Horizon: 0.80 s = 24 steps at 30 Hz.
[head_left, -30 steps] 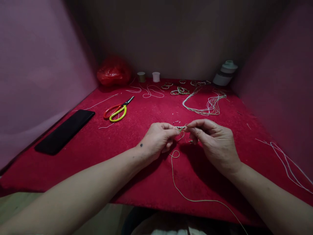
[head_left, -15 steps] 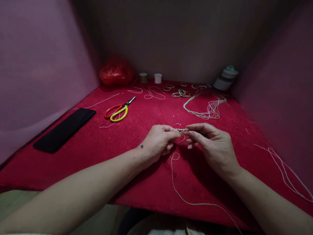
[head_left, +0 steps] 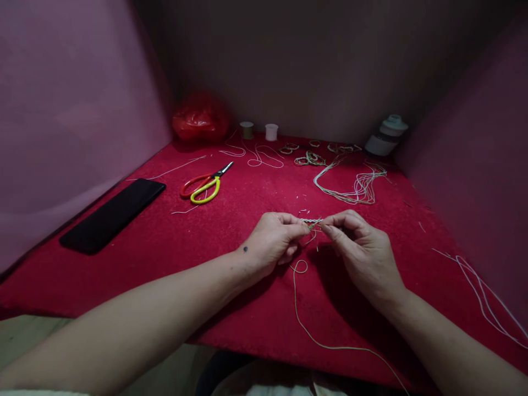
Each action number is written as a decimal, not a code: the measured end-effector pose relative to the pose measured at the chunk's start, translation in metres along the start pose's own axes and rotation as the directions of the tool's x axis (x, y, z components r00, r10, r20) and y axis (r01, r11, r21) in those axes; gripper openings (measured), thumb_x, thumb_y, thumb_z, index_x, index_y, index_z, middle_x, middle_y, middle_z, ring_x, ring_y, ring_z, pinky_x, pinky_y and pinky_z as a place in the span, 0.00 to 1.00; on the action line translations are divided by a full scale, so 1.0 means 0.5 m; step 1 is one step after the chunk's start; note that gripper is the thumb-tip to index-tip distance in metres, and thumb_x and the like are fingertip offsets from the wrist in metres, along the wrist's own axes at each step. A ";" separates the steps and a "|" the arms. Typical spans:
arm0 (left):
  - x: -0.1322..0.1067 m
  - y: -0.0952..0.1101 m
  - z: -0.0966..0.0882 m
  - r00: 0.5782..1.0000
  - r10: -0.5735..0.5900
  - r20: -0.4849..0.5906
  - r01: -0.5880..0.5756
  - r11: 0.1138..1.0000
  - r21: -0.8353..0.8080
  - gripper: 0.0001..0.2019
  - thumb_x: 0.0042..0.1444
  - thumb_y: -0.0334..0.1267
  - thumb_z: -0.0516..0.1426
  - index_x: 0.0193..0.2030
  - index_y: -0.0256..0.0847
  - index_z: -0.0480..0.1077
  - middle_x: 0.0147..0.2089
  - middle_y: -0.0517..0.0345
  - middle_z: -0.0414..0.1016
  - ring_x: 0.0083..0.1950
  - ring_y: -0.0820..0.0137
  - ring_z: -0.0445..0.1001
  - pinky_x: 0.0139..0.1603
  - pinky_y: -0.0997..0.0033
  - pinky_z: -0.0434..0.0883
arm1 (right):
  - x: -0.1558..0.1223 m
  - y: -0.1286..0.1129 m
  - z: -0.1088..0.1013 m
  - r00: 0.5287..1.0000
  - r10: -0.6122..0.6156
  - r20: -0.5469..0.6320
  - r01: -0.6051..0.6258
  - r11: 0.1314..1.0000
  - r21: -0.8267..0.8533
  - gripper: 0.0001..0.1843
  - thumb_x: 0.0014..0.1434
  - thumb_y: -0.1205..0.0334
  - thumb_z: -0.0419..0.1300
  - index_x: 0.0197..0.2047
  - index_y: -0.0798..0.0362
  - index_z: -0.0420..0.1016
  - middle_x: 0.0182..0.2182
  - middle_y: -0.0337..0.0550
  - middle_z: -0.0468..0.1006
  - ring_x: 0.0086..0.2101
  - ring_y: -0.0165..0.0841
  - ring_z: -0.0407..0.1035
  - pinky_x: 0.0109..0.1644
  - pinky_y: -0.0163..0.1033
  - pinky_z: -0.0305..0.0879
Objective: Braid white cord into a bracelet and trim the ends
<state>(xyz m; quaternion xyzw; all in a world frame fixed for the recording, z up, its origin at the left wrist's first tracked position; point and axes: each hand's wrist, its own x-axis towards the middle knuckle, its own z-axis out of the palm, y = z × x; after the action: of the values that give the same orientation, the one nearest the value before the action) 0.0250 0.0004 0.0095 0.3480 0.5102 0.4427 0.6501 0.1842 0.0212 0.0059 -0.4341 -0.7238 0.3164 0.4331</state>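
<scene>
My left hand (head_left: 282, 237) pinches a small braided cord piece (head_left: 311, 221), white along its top and green below, between thumb and forefinger. Facing it, my right hand (head_left: 357, 239) has thumb and forefinger closed on a thin cord end at the braid's right side. Which strand it is cannot be made out fully. A long beige cord (head_left: 296, 313) trails from under my left hand, makes a small loop, and runs down over the table's front edge. Tiny white thread scraps (head_left: 304, 210) lie just behind the braid.
On the red cloth (head_left: 247, 324) lie red-and-yellow scissors (head_left: 206, 187), a black phone-like slab (head_left: 113, 215), a bundle of cords (head_left: 350, 192) and several braided loops (head_left: 309, 159). A red plastic bag (head_left: 201, 121), two spools (head_left: 271, 132) and a bottle (head_left: 386, 136) stand at the back. Loose white cord (head_left: 480, 286) lies right.
My right hand has drawn slightly away from my left, and its curled fingers have tucked in. The left hand keeps its pinch on the braid. The whole view has shifted a little.
</scene>
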 end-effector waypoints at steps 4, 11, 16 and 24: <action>0.002 -0.003 0.000 1.000 0.005 0.001 -0.005 1.000 -0.005 0.08 0.52 0.30 0.57 0.24 0.40 0.65 0.12 0.69 0.56 0.12 0.82 0.49 0.13 0.78 0.45 | -0.008 0.005 0.005 0.998 -0.065 0.007 0.065 0.995 -0.078 0.03 0.60 0.66 0.60 0.35 0.54 0.76 0.31 0.44 0.76 0.33 0.33 0.70 0.40 0.40 0.66; -0.001 -0.001 0.002 1.000 -0.001 0.000 0.001 1.000 0.014 0.08 0.52 0.30 0.57 0.23 0.39 0.64 0.11 0.69 0.55 0.12 0.82 0.49 0.14 0.78 0.44 | -0.012 0.001 0.011 0.998 -0.051 0.044 0.055 0.994 -0.097 0.04 0.59 0.66 0.60 0.38 0.53 0.75 0.34 0.45 0.78 0.35 0.35 0.73 0.42 0.42 0.68; -0.001 0.002 0.004 1.000 -0.007 -0.008 0.007 1.000 0.011 0.08 0.52 0.29 0.56 0.24 0.39 0.65 0.11 0.69 0.56 0.11 0.82 0.49 0.14 0.78 0.44 | -0.016 -0.001 0.014 0.998 -0.023 0.057 0.025 0.999 -0.021 0.04 0.58 0.65 0.61 0.39 0.53 0.73 0.34 0.45 0.78 0.34 0.34 0.73 0.39 0.41 0.69; 0.000 0.001 0.005 1.000 -0.013 -0.004 0.014 1.000 0.006 0.09 0.52 0.28 0.57 0.23 0.39 0.64 0.11 0.68 0.56 0.12 0.82 0.49 0.14 0.77 0.44 | -0.020 -0.001 0.011 0.992 0.024 0.120 -0.029 0.999 0.038 0.08 0.57 0.63 0.61 0.41 0.52 0.71 0.31 0.43 0.76 0.30 0.32 0.70 0.34 0.38 0.67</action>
<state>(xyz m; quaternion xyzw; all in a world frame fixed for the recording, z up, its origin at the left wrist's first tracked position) 0.0272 0.0004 0.0105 0.3454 0.5152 0.4376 0.6510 0.1815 0.0116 0.0007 -0.4153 -0.7362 0.3617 0.3933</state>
